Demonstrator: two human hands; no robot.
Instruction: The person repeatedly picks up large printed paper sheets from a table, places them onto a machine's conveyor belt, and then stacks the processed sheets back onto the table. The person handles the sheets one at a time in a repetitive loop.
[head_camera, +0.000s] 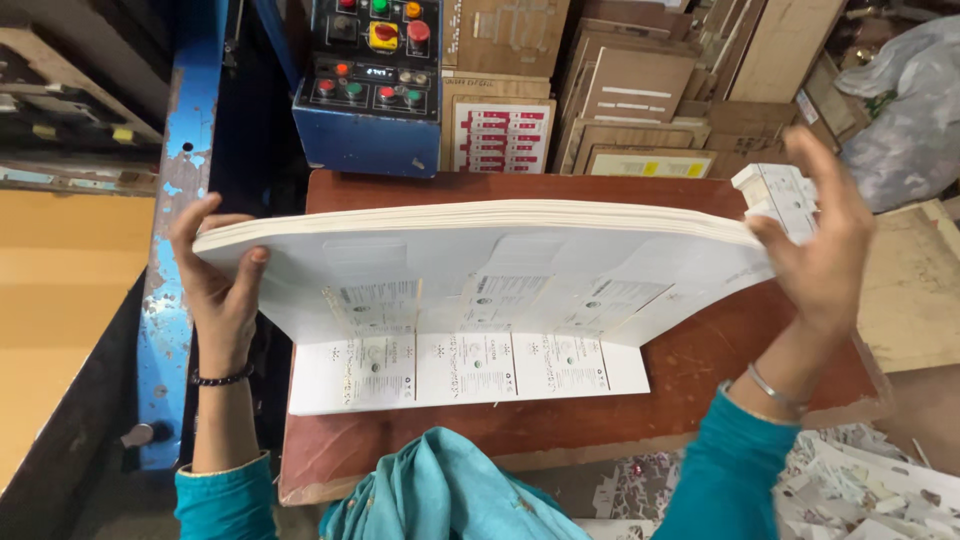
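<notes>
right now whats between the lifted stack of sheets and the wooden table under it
In the head view, one flat printed sheet lies on the wooden table beneath the lifted stack of sheets.

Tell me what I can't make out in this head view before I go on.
- Left hand palm and fingertips: behind the thick stack of white printed card sheets.
- Red-brown wooden table middle: covered by the lifted stack.
- Small print on the flat white sheet: too small to tell.
- Right hand: motion-blurred; grip unclear.
- Blue control box: top cut off.
</notes>
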